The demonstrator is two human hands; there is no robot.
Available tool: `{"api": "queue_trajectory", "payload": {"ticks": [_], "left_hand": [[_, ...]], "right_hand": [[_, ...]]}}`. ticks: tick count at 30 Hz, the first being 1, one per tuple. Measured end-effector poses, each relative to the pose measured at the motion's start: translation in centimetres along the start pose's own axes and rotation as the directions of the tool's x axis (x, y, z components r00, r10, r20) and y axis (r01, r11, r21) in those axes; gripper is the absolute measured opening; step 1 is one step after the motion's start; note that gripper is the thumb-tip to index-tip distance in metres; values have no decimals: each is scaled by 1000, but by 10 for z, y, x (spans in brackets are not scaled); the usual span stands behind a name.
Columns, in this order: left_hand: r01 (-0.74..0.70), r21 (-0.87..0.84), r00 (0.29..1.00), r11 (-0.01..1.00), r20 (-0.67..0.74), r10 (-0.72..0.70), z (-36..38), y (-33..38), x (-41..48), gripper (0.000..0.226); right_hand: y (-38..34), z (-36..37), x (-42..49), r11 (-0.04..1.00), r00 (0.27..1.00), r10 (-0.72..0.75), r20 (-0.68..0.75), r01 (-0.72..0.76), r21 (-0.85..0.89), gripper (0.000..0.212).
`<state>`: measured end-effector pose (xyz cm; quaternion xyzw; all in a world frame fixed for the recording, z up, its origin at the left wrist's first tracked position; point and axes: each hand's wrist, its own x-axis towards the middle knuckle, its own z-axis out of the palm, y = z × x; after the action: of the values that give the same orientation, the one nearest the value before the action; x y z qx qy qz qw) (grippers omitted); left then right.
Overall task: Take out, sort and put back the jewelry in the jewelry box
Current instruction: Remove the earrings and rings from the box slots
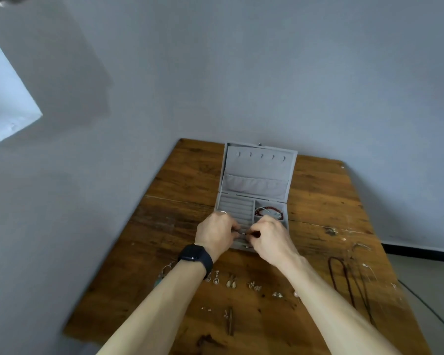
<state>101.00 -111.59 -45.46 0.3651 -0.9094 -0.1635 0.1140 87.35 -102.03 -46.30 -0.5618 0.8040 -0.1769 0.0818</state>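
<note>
Forearms [162, 306] forward; left hand [215, 232], right hand [272, 237], pinch grip on small piece [244, 233], perhaps earring.

Dim, cool, soft light is seen throughout. A bright patch [8, 98] is shown upper left, a broad shadow [69, 62] cast on the wall [318, 73] beside it. Edges are stretched by the lens; the left border is smeared; the jewelry [231, 281] is rendered soft.

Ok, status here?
Left hand, right hand pinch one small piece over open jewelry box. Red bracelet in its right compartment. Earrings, necklaces out on table.
</note>
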Motion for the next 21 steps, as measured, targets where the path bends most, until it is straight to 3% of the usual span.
{"api": "queue_trajectory", "payload": {"ticks": [9, 15, 21], "left_hand": [[-21, 74, 1000, 997, -13, 22, -1, 4, 0, 25], [-182, 288, 983, 940, 34, 180, 2, 6, -5, 41], [-237, 367, 972, 900, 96, 216, 7, 10, -2, 39]], "right_hand": [[0, -1, 8, 995, 990, 73, 122, -81, 64, 15], [24, 0, -20, 967, 977, 171, -126, -142, 210, 5], [35, 9, -38, 890, 950, 282, -134, -207, 407, 2]]}}
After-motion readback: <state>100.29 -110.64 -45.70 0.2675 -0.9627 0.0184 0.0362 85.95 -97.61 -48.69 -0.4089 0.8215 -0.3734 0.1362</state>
